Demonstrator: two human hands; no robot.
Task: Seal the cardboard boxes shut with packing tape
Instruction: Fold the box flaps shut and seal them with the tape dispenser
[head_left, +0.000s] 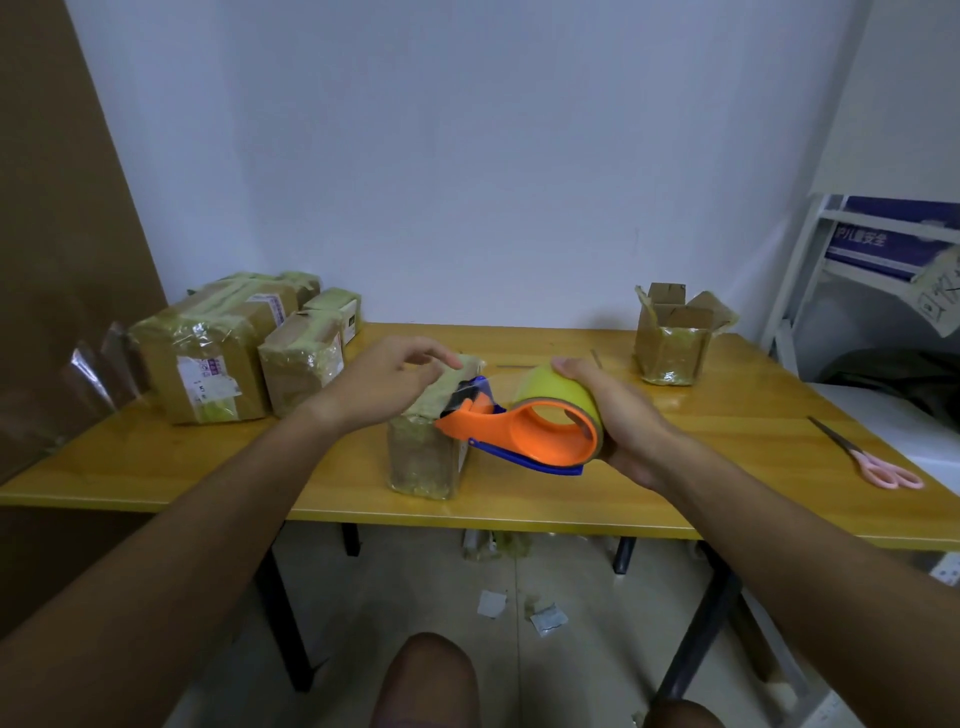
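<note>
A small cardboard box (422, 457) wrapped in yellowish tape stands near the front edge of the yellow table (208, 457). My left hand (384, 374) rests on its top with fingers stretched out over the tape. My right hand (618, 415) grips an orange and blue tape dispenser (524, 431) that carries a yellow-green tape roll (550, 387); the dispenser's cutter end touches the box top beside my left fingers. A second box (672, 338) stands at the back right with its flaps open.
Several taped boxes (218, 353) are piled at the table's back left. Pink-handled scissors (867, 457) lie near the right edge. A white shelf (852, 270) stands to the right. Paper scraps (519, 613) lie on the floor beneath the table, and my knees show at the bottom.
</note>
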